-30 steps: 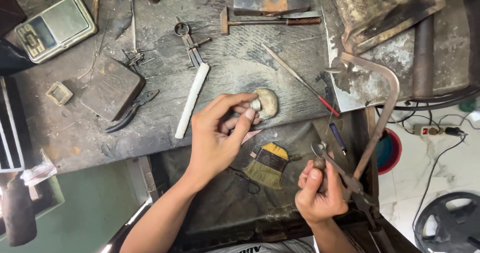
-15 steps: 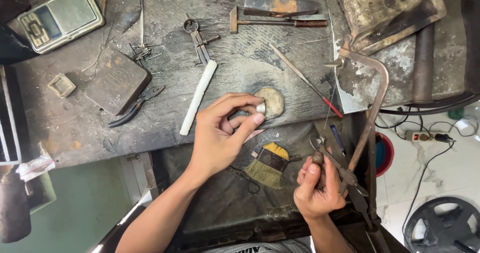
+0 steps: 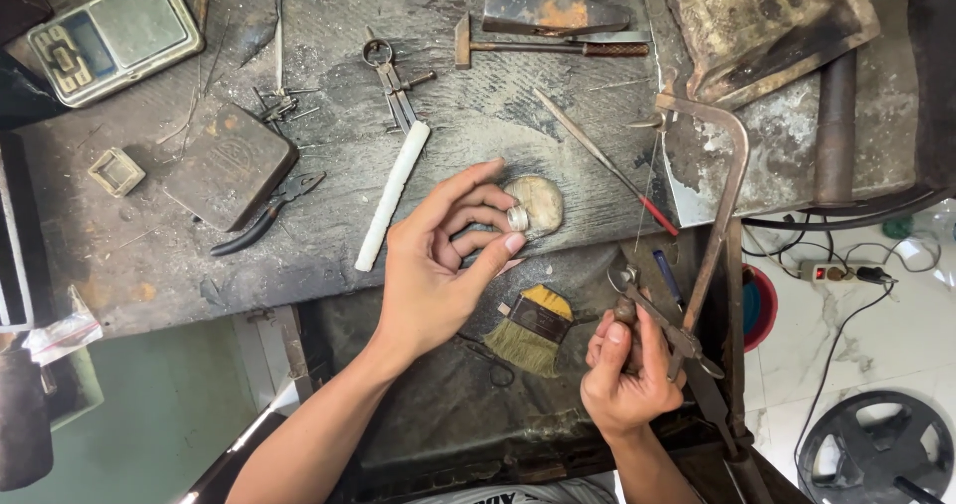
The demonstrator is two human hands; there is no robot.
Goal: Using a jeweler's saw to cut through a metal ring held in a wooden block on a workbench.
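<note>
- Left hand [image 3: 438, 265] pinches a small metal ring [image 3: 517, 217] against a rounded pale pad [image 3: 541, 203] on the workbench [image 3: 149, 265].
- Right hand [image 3: 622, 370], at 4 o'clock from the left, grips the wooden handle of a jeweller's saw [image 3: 719, 215] (frame rising toward 12 o'clock).
- Small brush [image 3: 530, 331] lies between the hands, on the dark tray below the bench.
- White stick [image 3: 392, 195] at 10 o'clock of the left hand; pliers [image 3: 264, 215] further toward 9.
- Scale [image 3: 115, 31] far toward 10 o'clock; hammer [image 3: 548, 49] and dividers [image 3: 390, 81] toward 12.
</note>
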